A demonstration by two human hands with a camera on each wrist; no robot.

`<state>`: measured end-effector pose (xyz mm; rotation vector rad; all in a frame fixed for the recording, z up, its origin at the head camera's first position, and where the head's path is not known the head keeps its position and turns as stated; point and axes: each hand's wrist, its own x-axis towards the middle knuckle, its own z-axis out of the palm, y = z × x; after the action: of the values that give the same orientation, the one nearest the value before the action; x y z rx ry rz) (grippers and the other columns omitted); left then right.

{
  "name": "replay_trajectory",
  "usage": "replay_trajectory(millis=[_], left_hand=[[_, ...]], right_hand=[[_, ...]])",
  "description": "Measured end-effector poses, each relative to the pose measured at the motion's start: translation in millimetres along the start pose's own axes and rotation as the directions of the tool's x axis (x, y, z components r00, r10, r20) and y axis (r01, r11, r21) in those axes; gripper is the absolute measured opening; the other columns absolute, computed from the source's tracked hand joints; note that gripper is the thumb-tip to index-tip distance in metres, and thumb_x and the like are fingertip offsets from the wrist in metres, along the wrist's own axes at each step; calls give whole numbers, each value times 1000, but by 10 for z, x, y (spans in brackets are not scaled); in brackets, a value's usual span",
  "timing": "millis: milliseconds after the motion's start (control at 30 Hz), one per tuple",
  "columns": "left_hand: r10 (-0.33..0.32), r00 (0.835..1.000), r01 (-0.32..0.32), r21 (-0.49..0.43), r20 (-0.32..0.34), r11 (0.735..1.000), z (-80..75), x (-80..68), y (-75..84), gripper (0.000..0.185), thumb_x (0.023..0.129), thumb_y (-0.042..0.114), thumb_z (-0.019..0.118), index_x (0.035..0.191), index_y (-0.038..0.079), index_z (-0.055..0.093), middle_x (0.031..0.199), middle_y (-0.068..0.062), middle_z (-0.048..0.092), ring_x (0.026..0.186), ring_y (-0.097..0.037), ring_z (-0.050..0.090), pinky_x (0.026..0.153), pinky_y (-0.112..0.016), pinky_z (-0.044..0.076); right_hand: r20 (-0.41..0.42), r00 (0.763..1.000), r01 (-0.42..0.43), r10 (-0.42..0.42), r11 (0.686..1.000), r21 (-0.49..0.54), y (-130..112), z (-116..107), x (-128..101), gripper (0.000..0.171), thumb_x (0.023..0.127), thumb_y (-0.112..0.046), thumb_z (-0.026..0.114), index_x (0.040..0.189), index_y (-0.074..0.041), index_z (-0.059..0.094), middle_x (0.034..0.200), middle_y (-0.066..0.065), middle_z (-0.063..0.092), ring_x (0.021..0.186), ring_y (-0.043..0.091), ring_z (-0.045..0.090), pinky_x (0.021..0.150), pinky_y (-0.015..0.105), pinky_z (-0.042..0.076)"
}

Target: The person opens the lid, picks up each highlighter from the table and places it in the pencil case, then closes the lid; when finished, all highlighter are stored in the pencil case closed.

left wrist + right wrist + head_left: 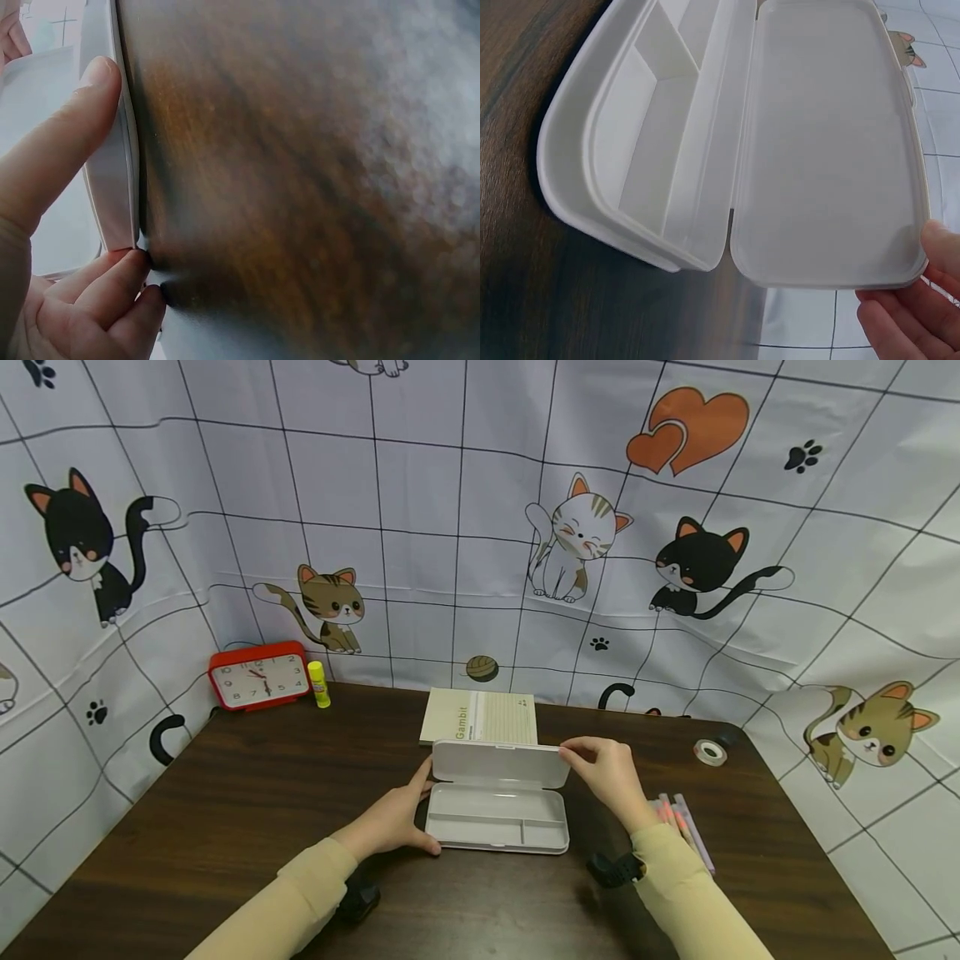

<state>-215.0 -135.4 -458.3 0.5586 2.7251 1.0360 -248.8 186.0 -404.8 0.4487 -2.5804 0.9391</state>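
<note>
A white plastic pencil case (497,817) lies open at the middle of a dark wooden table (225,827), just in front of a cream notepad (480,717) printed "Gambit". The left hand (393,818) grips the tray's left end, thumb on the rim, while the right hand (609,770) pinches the raised lid's (500,763) right corner. A red clock (258,675) and yellow glue stick (318,683) stand far left; tape (709,752) and pastel pens (686,822) lie right.

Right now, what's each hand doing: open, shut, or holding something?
Left hand: grips the left end of the white pencil case, thumb on its rim.
Right hand: fingers hold the raised lid by its right edge.
</note>
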Motion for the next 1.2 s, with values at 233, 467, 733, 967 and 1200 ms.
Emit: replay_trajectory(millis=[233,467,733,967,1200], left_hand=[[-8,1000,8,1,-2,1000,-8,-3,10,136,58,32,91,152,4,-4,141,-21,46,126,-34,49,102,-48,43],[15,1000,-15,-34,2,999,-12,-7,-12,136,59,32,91,152,4,-5,141,-23,45,129,-33,46,104,-48,41],[25,999,-29,-97,-35,995,-25,-2,-41,129,60,21,91,152,7,2,135,-24,50,121,-33,54,101,-45,45],[15,999,-20,-115,-44,993,-27,5,-22,125,60,20,91,151,2,8,137,-22,48,123,-35,52,102,-46,44],[-5,998,-3,-122,-68,993,-7,30,-15,123,58,21,92,149,1,12,134,-17,51,119,-34,53,97,-44,48]], right_hand=[[28,1000,-12,12,1000,1,-12,-15,-21,13,85,-20,72,94,-10,75,88,3,73,72,13,62,62,29,52],[37,999,-21,21,1000,0,11,2,-34,14,85,-22,72,95,-11,75,90,3,73,75,14,64,64,29,53],[20,1000,-12,12,1000,5,-1,-6,-60,13,85,-20,72,94,-11,75,88,2,73,75,14,65,65,32,54],[23,1000,-11,11,1000,1,-11,-12,-64,13,85,-21,72,94,-12,75,90,2,73,77,15,65,67,33,54],[28,999,-15,15,1000,7,-10,-18,-67,12,85,-20,72,94,-12,75,89,2,73,75,13,64,65,31,54]])
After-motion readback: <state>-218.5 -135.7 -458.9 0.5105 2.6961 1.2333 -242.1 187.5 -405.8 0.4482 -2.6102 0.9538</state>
